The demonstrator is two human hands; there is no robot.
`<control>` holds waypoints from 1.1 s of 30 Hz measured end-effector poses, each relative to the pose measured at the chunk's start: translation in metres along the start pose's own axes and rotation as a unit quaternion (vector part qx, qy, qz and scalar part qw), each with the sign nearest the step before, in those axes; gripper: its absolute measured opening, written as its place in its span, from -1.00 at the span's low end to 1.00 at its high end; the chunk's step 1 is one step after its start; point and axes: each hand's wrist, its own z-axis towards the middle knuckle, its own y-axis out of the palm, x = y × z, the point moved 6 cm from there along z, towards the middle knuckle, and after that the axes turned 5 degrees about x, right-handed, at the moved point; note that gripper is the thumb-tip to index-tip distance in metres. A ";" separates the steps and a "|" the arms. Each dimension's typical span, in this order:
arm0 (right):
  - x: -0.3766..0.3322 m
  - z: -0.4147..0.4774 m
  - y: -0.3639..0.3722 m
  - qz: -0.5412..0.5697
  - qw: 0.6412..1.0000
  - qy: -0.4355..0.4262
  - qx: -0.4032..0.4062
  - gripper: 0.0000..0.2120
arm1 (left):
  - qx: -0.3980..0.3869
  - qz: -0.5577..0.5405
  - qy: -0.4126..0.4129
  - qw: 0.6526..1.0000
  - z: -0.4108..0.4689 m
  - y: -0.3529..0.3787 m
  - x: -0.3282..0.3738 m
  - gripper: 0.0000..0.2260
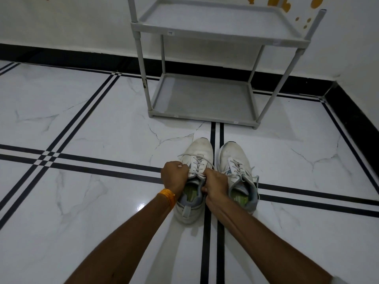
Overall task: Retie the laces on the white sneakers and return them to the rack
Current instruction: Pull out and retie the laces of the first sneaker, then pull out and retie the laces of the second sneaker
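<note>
Two white sneakers stand side by side on the floor, toes pointing at the rack. My left hand [174,174] is closed on a lace end at the left side of the left sneaker [200,149]. My right hand [216,182] grips the lace and the tongue edge at that shoe's opening. The right sneaker [229,153] stands untouched beside it, its laces loose and trailing toward its right side. The grey rack [202,97] stands just beyond the shoes with both visible shelves bare.
White marble floor tiles with black stripes [102,165] run under the shoes. A black skirting [352,119] lines the white walls behind and to the right of the rack. An orange band sits on my left wrist [167,196].
</note>
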 end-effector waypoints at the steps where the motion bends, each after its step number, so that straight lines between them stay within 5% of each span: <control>1: 0.000 0.000 0.000 -0.005 1.000 -0.002 -0.005 -0.71 | 0.001 -0.005 0.000 1.000 0.000 0.000 -0.001 -0.61; 7: 0.002 -0.019 0.042 -0.060 0.984 -0.006 -0.169 -0.85 | 0.058 -0.016 0.030 0.998 0.016 -0.042 -0.013 -0.73; 12: 0.002 -0.047 0.079 -0.110 0.951 0.016 -0.289 -0.83 | 0.055 0.152 0.065 0.985 0.044 -0.076 -0.020 -0.63; 15: -0.023 -0.043 0.057 -0.184 0.934 -0.080 -0.294 -0.77 | 0.094 0.298 0.118 0.942 0.035 -0.080 0.005 -0.51; 18: -0.073 -0.022 -0.001 -0.305 0.895 -0.271 -0.178 -0.71 | 0.130 0.284 0.256 0.915 0.003 -0.068 0.057 -0.55; 20: -0.100 0.000 -0.050 -0.407 0.850 -0.323 -0.087 -0.73 | 0.045 0.197 0.337 0.920 -0.023 -0.031 0.084 -0.71; 24: -0.098 0.029 -0.109 -0.557 0.800 -0.214 -0.070 -0.66 | -0.238 0.141 0.318 0.907 -0.068 0.065 0.085 -0.81; 30: -0.086 0.035 -0.110 -0.511 0.839 -0.179 -0.058 -0.83 | -0.247 0.170 0.328 0.896 -0.072 0.096 0.077 -0.82; 33: -0.083 0.039 -0.110 -0.506 0.848 -0.148 -0.061 -0.82 | -0.293 0.079 0.199 0.932 -0.067 0.095 0.068 -0.75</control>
